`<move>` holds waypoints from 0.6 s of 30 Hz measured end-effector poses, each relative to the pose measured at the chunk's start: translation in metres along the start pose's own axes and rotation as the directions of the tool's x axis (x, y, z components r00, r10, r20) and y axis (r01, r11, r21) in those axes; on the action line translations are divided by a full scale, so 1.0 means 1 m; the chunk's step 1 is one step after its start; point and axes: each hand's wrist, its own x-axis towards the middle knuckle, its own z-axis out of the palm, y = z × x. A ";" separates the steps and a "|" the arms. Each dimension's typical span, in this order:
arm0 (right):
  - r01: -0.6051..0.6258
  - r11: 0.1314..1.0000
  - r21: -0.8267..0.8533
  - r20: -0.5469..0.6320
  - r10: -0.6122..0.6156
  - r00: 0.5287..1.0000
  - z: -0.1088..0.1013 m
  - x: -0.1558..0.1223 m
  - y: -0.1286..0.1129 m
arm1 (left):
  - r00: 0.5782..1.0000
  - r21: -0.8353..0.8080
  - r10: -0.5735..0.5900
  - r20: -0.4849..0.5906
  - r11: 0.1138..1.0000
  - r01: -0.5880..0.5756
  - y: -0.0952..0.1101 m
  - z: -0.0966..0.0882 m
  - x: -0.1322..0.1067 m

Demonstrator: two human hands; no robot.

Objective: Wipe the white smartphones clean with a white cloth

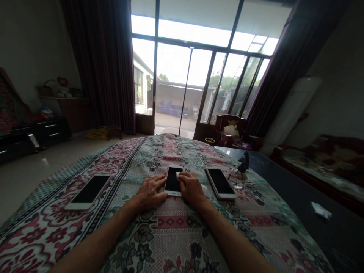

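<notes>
**Head-cam check: what's going on at this cloth-covered table (pixel 182 242)**

Okay, so closest in is that table, covered in a busy floral print in pinks and greens. Both forearms reach in from the bottom. The left hand (pixel 149 192) is half curled, with its fingers on the left edge of the middle phone (pixel 173 181). The right hand (pixel 192 189) is cupped over the phone's right side, fingertips on a small white scrap (pixel 178 175). Can't tell if either hand is really gripping anything or just pressing down.

That phone lies flat between the hands, dark screen up. A second phone (pixel 88 191) sits well off to the left, and a third (pixel 220 183) lies just beside the right hand. Past that there's a glass ornament (pixel 240 170), then a dark glass tabletop (pixel 284 189) with a crumpled tissue (pixel 321 209) on it.

Further back, a red wooden chair (pixel 230 131) and a sofa (pixel 318 163) on the right, a black cabinet (pixel 36 132) on the left, and tiled floor (pixel 57 159). Dark curtains (pixel 102 64) frame a glass door (pixel 182 87), with a blue truck (pixel 170 108) outside.
</notes>
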 end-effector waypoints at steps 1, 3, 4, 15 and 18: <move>0.013 1.000 -0.004 0.019 -0.013 1.000 -0.001 0.002 0.001 | 1.000 -0.002 -0.001 -0.001 1.000 0.001 0.000 0.000 0.000; 0.047 0.999 -0.023 0.079 -0.045 0.996 -0.002 0.009 0.002 | 1.000 -0.008 -0.004 -0.005 1.000 0.004 0.000 0.000 0.001; 0.063 0.997 -0.035 0.114 -0.059 0.992 -0.002 0.013 0.003 | 1.000 -0.010 -0.007 -0.006 1.000 0.007 0.000 0.000 0.001; 0.105 0.989 -0.104 0.198 -0.082 0.977 0.014 0.063 0.013 | 1.000 -0.015 -0.013 -0.005 1.000 0.013 0.005 -0.004 0.000; 0.137 0.987 -0.089 0.206 -0.117 0.972 0.012 0.059 0.012 | 1.000 -0.022 -0.019 -0.012 1.000 0.019 0.005 -0.003 0.000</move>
